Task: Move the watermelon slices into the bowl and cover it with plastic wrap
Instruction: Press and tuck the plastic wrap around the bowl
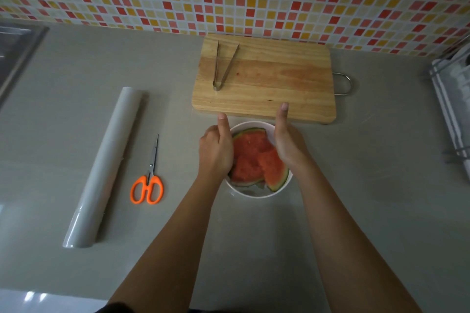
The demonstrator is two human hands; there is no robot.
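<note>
A white bowl (250, 125) sits on the grey counter in front of the cutting board, with red watermelon slices (250, 157) with green rind lying inside it. My left hand (216, 150) grips the bowl's left side, thumb pointing up along the rim. My right hand (288, 142) grips the right side in the same way. Whether plastic film lies over the bowl cannot be told. A roll of plastic wrap (104, 168) lies diagonally on the counter at the left.
A wooden cutting board (274, 81) with metal tongs (223, 65) on it lies behind the bowl against the tiled wall. Orange-handled scissors (148, 180) lie between the roll and the bowl. A sink edge (17, 56) is far left, a dish rack (452, 99) far right.
</note>
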